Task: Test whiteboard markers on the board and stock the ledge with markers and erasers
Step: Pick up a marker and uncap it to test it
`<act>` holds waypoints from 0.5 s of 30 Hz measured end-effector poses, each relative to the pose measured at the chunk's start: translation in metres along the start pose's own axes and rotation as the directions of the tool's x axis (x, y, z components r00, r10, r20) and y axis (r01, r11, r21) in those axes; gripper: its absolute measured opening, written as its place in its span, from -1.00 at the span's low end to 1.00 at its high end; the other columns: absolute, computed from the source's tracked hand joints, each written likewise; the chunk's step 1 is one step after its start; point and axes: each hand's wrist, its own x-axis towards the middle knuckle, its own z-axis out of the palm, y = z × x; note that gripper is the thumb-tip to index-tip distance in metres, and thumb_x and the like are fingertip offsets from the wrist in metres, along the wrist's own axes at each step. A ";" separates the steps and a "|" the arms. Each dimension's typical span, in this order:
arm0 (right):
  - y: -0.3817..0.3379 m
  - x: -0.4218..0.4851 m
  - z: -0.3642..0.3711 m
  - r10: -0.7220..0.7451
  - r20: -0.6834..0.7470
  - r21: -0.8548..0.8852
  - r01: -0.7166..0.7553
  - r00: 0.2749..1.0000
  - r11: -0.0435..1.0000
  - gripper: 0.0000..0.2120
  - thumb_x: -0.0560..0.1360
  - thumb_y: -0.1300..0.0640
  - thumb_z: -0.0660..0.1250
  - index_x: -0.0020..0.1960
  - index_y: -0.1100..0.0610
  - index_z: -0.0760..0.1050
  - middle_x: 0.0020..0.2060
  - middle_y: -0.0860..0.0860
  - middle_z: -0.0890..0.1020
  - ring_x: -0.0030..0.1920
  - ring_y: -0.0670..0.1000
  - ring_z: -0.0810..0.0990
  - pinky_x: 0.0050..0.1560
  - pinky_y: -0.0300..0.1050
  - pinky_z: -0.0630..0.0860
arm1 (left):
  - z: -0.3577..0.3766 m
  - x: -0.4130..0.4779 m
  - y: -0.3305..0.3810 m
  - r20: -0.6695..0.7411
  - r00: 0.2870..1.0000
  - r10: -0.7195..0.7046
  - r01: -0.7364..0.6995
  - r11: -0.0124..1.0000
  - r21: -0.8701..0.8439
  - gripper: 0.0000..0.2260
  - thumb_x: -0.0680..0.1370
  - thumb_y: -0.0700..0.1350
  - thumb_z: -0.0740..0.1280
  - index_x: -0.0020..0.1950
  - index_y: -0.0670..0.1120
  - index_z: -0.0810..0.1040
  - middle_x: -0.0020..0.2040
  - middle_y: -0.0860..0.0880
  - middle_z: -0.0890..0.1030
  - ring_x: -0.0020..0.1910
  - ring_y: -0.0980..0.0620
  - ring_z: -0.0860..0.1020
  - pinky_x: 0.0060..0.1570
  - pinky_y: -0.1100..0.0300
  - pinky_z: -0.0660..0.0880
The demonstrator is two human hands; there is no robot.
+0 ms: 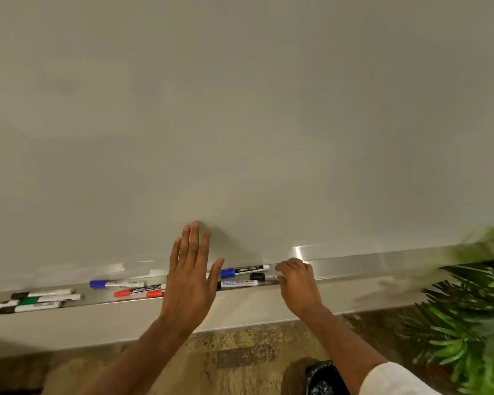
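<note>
Marker in hand: a black-capped marker [260,277] with a silvery barrel lay on the ledge [354,265] at the right end of the row; fingertips covered its far end.
Right hand: the right hand [297,280] had its fingers curled, thumb and forefinger pinching that marker's end.
Left hand: the left hand [188,277] was flat and spread, fingers straight, holding nothing, raised in front of the ledge; whether it touched the whiteboard [240,109] could not be told.
Neighbours: a blue-capped camlin marker [244,271] lay just behind the pinched one and a blue-labelled marker [237,284] just in front, their left ends close to the left thumb.
Left group: a second blue-capped marker [116,284], two red-capped markers [122,293], a green marker [30,301] and white-barrelled markers [37,307] crowded the ledge toward the left edge, where the frame cut one off.
Open room: the ledge's shiny metal showed from the right hand as far as the plant [468,323]; the board rose blank and wide above both hands.
Hard to make out: the plant was blurred at the right edge; a dark shiny object [322,377] was cut off at the bottom, beside a white sleeve [397,380]; the left hand hid part of the row.
</note>
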 end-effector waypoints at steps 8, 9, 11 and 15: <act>0.003 0.015 0.010 0.009 0.115 0.010 -0.010 0.993 1.000 -0.73 0.41 0.39 0.31 -0.21 0.02 0.54 -0.20 -0.11 0.62 -0.04 -0.02 0.53 0.01 -0.17 0.32 | 0.007 0.002 -0.001 -0.029 0.999 0.034 -0.032 0.997 0.068 -0.41 0.69 0.12 0.04 0.65 -0.13 0.04 0.67 -0.12 -0.05 0.65 -0.09 -0.06 0.60 -0.02 -0.07; 0.003 0.017 0.011 0.001 0.119 0.007 -0.002 0.993 1.000 -0.71 0.38 0.41 0.30 -0.25 0.01 0.49 -0.22 -0.12 0.60 -0.06 -0.02 0.53 -0.01 -0.17 0.34 | 0.007 0.002 -0.001 -0.033 0.999 0.034 -0.031 0.996 0.079 -0.41 0.69 0.11 0.05 0.65 -0.13 0.04 0.67 -0.12 -0.05 0.65 -0.09 -0.06 0.59 -0.03 -0.06; 0.003 0.020 0.012 -0.026 0.127 -0.008 0.027 0.992 1.000 -0.64 0.33 0.44 0.30 -0.28 -0.03 0.39 -0.24 -0.14 0.57 -0.09 -0.03 0.51 -0.04 -0.16 0.36 | 0.007 0.002 -0.002 -0.038 0.999 0.037 -0.033 0.996 0.084 -0.41 0.69 0.11 0.05 0.65 -0.13 0.04 0.67 -0.12 -0.04 0.65 -0.10 -0.05 0.59 -0.05 -0.04; 0.005 0.015 0.012 -0.078 0.061 -0.009 0.079 0.995 0.997 -0.57 0.25 0.48 0.38 -0.26 -0.05 0.38 -0.24 -0.13 0.58 -0.11 -0.03 0.51 -0.09 -0.16 0.44 | 0.005 0.001 -0.003 -0.048 0.998 0.030 -0.025 0.996 0.085 -0.41 0.69 0.12 0.05 0.66 -0.12 0.03 0.67 -0.11 -0.05 0.65 -0.09 -0.05 0.58 -0.05 -0.03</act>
